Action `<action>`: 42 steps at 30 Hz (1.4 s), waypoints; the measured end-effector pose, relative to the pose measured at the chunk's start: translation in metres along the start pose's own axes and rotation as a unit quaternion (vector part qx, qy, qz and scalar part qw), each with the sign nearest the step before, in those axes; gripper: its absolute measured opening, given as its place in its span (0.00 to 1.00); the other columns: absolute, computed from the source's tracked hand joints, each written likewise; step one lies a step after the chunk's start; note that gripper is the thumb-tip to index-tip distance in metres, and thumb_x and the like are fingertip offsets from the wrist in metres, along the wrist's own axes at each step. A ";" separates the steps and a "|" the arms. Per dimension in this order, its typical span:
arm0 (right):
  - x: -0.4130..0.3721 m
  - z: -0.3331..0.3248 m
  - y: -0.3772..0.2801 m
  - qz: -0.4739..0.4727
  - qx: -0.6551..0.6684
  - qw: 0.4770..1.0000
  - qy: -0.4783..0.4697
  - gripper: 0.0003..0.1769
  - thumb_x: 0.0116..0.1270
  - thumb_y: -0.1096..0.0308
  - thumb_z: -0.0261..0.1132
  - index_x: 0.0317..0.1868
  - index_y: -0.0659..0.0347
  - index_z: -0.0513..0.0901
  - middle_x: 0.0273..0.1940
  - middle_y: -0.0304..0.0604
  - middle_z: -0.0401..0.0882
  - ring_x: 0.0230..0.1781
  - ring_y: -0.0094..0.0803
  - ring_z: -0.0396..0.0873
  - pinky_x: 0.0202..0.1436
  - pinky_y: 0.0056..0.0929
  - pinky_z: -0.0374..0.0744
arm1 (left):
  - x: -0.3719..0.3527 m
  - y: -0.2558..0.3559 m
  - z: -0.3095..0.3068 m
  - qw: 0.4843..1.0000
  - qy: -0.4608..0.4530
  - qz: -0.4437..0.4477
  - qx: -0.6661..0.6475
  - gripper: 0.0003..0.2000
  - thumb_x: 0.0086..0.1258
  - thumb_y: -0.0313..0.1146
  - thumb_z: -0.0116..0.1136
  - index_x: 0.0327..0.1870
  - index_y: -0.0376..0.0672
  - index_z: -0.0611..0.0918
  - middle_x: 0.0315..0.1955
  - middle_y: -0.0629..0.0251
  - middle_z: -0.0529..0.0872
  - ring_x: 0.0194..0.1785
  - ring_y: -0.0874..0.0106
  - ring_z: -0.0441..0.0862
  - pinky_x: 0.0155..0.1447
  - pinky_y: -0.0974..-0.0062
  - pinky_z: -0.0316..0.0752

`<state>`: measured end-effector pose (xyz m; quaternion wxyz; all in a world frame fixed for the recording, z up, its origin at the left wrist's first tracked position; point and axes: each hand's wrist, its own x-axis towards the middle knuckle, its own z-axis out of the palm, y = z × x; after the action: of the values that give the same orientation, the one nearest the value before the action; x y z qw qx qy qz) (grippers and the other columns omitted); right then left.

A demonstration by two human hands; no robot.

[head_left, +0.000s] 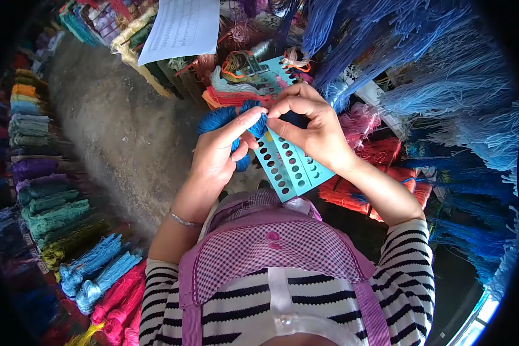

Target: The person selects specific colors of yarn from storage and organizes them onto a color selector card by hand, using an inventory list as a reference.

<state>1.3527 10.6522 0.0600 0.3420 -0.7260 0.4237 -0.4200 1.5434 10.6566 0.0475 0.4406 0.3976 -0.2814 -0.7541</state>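
A skein of deep blue thread is wrapped about my left hand, its loops showing above and below the fingers. My left thumb and fingers pinch part of it near the tips. Close beside, my right hand has its thumb and forefinger pressed together at the edge of the same blue thread. A turquoise card with rows of punched holes lies just under both hands. Its far end carries bundles of threads, among them a pale blue one and a coral one.
Blue hanks hang densely along the right side. Orange-red bundles lie below my right forearm. A printed paper sheet is at the top. Rows of coloured skeins line the left, beyond the concrete floor.
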 end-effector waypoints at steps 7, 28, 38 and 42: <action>-0.001 -0.004 -0.006 -0.021 -0.021 0.999 -0.014 0.08 0.54 0.75 0.72 0.35 0.62 0.85 0.43 0.41 0.75 0.47 0.31 0.74 0.55 0.28 0.70 | -0.004 0.006 0.005 0.996 -0.023 0.048 0.071 0.07 0.64 0.33 0.64 0.39 0.41 0.84 0.29 0.72 0.83 0.22 0.86 0.75 0.19 0.89 0.52; -0.010 -0.013 0.005 0.031 -0.160 0.986 -0.040 0.19 0.54 0.70 0.72 0.44 0.63 0.77 0.41 0.45 0.74 0.41 0.40 0.79 0.46 0.35 0.77 | -0.006 0.019 -0.008 0.972 -0.170 -0.164 0.018 0.31 0.66 0.32 0.45 0.73 0.47 0.55 0.46 0.48 0.83 0.16 0.70 0.78 0.12 0.86 0.59; 0.004 -0.017 0.012 -0.046 -0.077 0.984 -0.153 0.33 0.55 0.65 0.73 0.58 0.59 0.66 0.45 0.41 0.66 0.47 0.32 0.71 0.49 0.28 0.74 | 0.015 -0.009 0.005 0.952 -0.218 -0.065 0.205 0.10 0.66 0.27 0.52 0.47 0.38 0.76 0.41 0.54 0.86 0.21 0.72 0.84 0.13 0.88 0.59; 0.012 -0.032 0.034 0.002 -0.016 0.953 -0.304 0.30 0.72 0.44 0.50 0.60 0.61 0.68 0.55 0.45 0.69 0.58 0.36 0.68 0.65 0.36 0.64 | 0.006 -0.006 -0.021 0.987 -0.145 -0.057 0.038 0.10 0.65 0.32 0.59 0.45 0.39 0.79 0.38 0.58 0.85 0.34 0.70 0.85 0.21 0.88 0.61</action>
<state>1.3165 10.6232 0.0479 0.4433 -0.8240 0.3081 -0.1720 1.5571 10.6526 0.0303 0.3361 0.3154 -0.3477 -0.8165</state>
